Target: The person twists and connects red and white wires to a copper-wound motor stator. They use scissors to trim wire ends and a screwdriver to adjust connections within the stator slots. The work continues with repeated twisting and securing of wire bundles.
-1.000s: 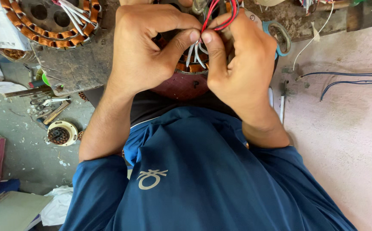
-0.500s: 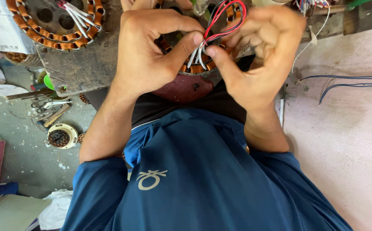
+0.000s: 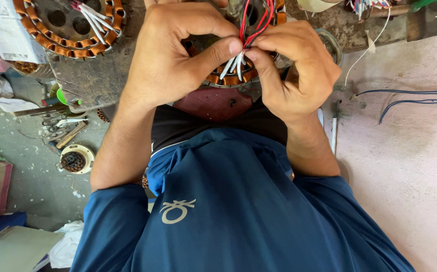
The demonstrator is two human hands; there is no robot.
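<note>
Presently, the left hand (image 3: 170, 55) and right hand (image 3: 299, 70) meet thumb to thumb, each pinched on the red and white leads (image 3: 246, 38) above the copper-wound stator (image 3: 228, 78), centre far. Advise gripping close to the coil and avoiding sharp bends.

wires (image 3: 252, 30) between both hands' fingers (image 3: 228, 50), second stator (image 3: 67, 30) left on bench (image 3: 97, 80)

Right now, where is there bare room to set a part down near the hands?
Bare: pale floor right of the right hand, below the blue wires. Crowded: bench around the left hand, second stator, scattered tools.
</note>
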